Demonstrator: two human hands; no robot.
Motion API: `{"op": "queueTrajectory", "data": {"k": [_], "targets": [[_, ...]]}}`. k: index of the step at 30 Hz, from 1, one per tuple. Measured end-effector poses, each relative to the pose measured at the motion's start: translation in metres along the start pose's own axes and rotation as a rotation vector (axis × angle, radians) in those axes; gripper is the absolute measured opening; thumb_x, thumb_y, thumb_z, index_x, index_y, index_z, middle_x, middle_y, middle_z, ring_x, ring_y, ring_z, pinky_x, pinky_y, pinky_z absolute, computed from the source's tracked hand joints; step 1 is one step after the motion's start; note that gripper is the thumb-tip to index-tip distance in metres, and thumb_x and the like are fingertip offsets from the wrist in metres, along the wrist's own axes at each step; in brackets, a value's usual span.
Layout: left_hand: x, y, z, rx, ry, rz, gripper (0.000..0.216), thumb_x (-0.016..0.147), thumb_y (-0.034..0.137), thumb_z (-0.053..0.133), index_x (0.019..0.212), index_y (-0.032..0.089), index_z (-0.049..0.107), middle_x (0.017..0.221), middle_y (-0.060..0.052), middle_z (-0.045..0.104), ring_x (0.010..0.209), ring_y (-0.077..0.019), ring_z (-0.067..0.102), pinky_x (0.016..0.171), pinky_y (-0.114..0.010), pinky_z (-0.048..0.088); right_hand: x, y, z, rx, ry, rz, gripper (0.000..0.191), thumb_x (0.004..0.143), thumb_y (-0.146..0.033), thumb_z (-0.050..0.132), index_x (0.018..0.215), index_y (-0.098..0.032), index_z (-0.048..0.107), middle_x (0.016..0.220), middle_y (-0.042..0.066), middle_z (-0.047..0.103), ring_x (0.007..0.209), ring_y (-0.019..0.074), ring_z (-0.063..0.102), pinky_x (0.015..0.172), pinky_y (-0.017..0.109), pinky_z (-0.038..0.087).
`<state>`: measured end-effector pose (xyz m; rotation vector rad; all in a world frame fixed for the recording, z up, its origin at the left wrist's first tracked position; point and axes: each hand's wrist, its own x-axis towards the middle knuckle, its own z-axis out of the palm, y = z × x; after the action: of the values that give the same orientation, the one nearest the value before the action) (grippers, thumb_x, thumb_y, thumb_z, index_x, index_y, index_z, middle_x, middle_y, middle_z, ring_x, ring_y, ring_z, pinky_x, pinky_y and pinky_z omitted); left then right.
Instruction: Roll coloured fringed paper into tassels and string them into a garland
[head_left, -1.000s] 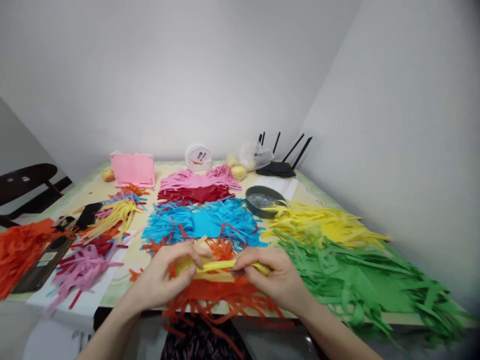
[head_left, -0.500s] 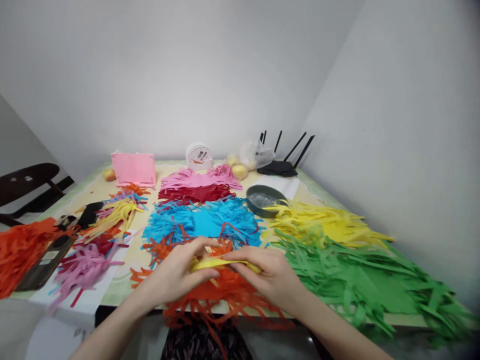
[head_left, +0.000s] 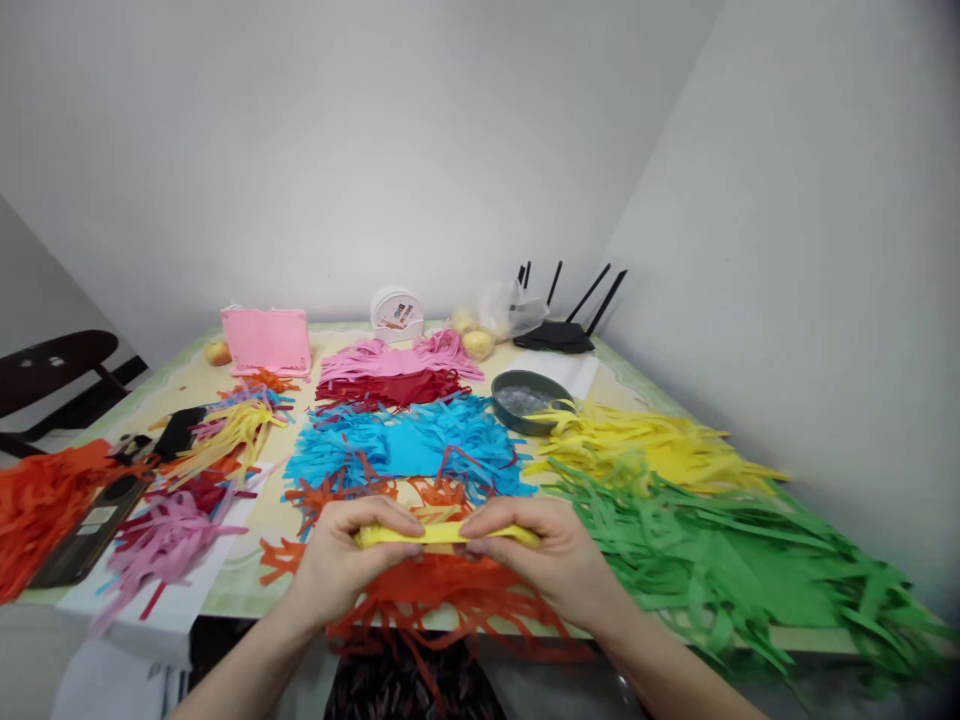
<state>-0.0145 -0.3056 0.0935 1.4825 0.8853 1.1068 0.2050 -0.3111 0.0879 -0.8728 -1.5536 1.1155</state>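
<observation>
Low in the middle of the frame, both hands meet over the near edge of the table (head_left: 196, 378). The left hand (head_left: 345, 555) and the right hand (head_left: 551, 560) each pinch one end of a yellow strip (head_left: 442, 533), thumbs on top and fingers curled under. The strip lies level between them, stretched across. It may be a few layers folded together rather than one piece; from here I cannot be sure.

Just below the strip an orange fringe (head_left: 442, 600) lies on the table and spills over its near edge, touching the underside of both hands. Right behind the hands, toward the centre of the frame, a blue fringe (head_left: 409, 445) spreads wide. Beyond it lies a red fringe (head_left: 390, 388), then a pink fringe (head_left: 401, 357).

At the lower right a big green fringe (head_left: 720, 570) covers that side of the table, close beside the right hand. Above it is a yellow fringe (head_left: 652, 445), whose upper left tips reach a grey bowl (head_left: 525, 400). A black router (head_left: 559, 335) sits further back against the wall.

On the left, mixed loose strips (head_left: 202, 450) lie in a heap, near a dark phone (head_left: 82, 530) at the frame's lower left. A pink case (head_left: 266, 340) stands upright at the upper left of the table.
</observation>
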Motion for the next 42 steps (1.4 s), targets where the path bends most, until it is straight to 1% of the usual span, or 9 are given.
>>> {"op": "queueTrajectory", "data": {"k": [7,15,20,23,25,28,32,36,42], "targets": [[-0.010,0.004,0.005,0.108,-0.022,0.137,0.017,0.078,0.019,0.069,0.065,0.015,0.059,0.078,-0.004,0.067,0.072,-0.0136,0.062,0.068,-0.024,0.048,-0.006,-0.009,0.008,-0.030,0.013,-0.108,0.009,0.079,-0.018,0.071,0.071,-0.020,0.068,0.074,0.002,0.072,0.072,0.0148,0.067,0.067,0.022,0.053],[-0.013,0.013,0.003,0.383,-0.071,0.216,0.020,0.087,0.018,0.057,0.068,0.018,0.049,0.083,-0.004,0.065,0.079,-0.0147,0.061,0.074,-0.025,0.045,-0.009,-0.011,0.012,-0.282,0.023,-0.185,0.013,0.087,-0.019,0.061,0.074,-0.020,0.060,0.077,0.003,0.069,0.073,0.0156,0.065,0.068,0.025,0.049],[-0.004,0.019,0.005,0.580,-0.142,0.145,0.009,0.086,0.024,0.062,0.094,0.020,0.062,0.096,-0.005,0.070,0.089,-0.0180,0.063,0.079,-0.027,0.047,-0.010,-0.006,0.015,-0.454,-0.005,-0.414,0.017,0.090,-0.009,0.052,0.092,-0.023,0.061,0.083,0.004,0.069,0.078,0.0157,0.065,0.071,0.026,0.051],[0.004,0.014,0.002,0.725,-0.139,0.216,0.010,0.087,0.028,0.062,0.088,0.021,0.070,0.084,-0.004,0.071,0.083,-0.0191,0.063,0.077,-0.029,0.047,-0.012,-0.003,0.013,-0.553,-0.060,-0.558,0.030,0.091,-0.006,0.047,0.110,-0.024,0.062,0.093,0.006,0.071,0.086,0.0184,0.065,0.079,0.031,0.052],[0.006,0.008,-0.001,0.847,-0.088,0.343,0.013,0.088,0.023,0.059,0.084,0.022,0.071,0.079,-0.004,0.072,0.082,-0.0189,0.063,0.085,-0.034,0.045,-0.009,-0.005,0.008,-0.557,-0.099,-0.491,0.030,0.090,-0.014,0.054,0.118,-0.024,0.061,0.101,0.008,0.072,0.092,0.0207,0.065,0.084,0.035,0.052],[0.004,-0.001,-0.006,1.018,-0.017,0.654,0.022,0.088,0.011,0.058,0.100,0.026,0.069,0.090,-0.001,0.075,0.092,-0.0189,0.063,0.105,-0.047,0.028,0.005,-0.013,0.000,-0.369,-0.165,-0.110,0.035,0.088,-0.037,0.061,0.119,-0.021,0.063,0.108,0.010,0.071,0.098,0.0232,0.066,0.085,0.036,0.053],[-0.001,-0.009,-0.015,1.087,0.009,0.943,0.039,0.085,0.008,0.060,0.118,0.029,0.063,0.102,-0.002,0.075,0.098,-0.0195,0.064,0.110,-0.048,0.022,0.024,-0.013,0.002,-0.030,-0.356,0.209,0.037,0.084,-0.052,0.061,0.091,-0.017,0.072,0.083,0.007,0.076,0.075,0.0188,0.069,0.069,0.029,0.052],[-0.002,-0.015,-0.016,1.118,0.074,0.922,0.038,0.086,0.011,0.060,0.119,0.030,0.063,0.102,-0.001,0.076,0.097,-0.0196,0.065,0.110,-0.047,0.024,0.024,-0.005,0.019,0.151,-0.352,0.273,0.034,0.078,-0.049,0.069,0.073,-0.015,0.068,0.059,0.001,0.070,0.048,0.0096,0.054,0.051,0.021,0.042],[0.009,-0.016,0.008,0.646,0.275,0.634,0.017,0.084,0.012,0.062,0.089,0.026,0.070,0.085,-0.001,0.075,0.089,-0.0197,0.063,0.090,-0.040,0.044,0.020,-0.005,0.033,0.255,-0.160,0.077,0.020,0.083,-0.038,0.067,0.084,-0.018,0.070,0.067,0.002,0.073,0.065,0.0157,0.067,0.068,0.028,0.052]]}}
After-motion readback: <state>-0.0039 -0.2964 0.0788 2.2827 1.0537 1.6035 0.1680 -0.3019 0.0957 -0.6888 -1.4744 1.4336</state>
